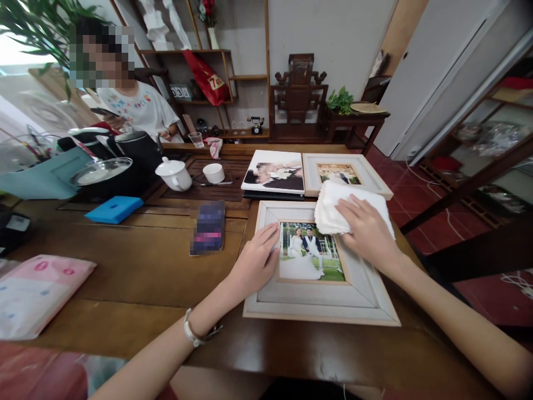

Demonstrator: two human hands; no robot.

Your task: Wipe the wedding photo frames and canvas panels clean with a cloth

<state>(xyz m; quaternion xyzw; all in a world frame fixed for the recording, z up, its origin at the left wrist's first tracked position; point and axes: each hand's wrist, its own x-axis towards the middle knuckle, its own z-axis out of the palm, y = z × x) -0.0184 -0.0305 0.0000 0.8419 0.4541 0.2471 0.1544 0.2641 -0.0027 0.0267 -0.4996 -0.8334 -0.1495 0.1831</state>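
Note:
A white-framed wedding photo [358, 294] lies flat on the wooden table [137, 266] in front of me. My left hand [256, 260] rests on the frame's left side, fingers flat and stretched onto the picture's edge. My right hand [366, 233] presses a folded white cloth [337, 208] onto the frame's upper right corner, fingers spread over it.
Behind lie a second white frame [316, 166] and a photo canvas [275, 172]. A phone [208, 228], a blue box [114, 209], a white teapot [174, 173], a cup [214, 173], kettles and a pink packet [33, 291] sit to the left. A person [133, 105] sits across the table.

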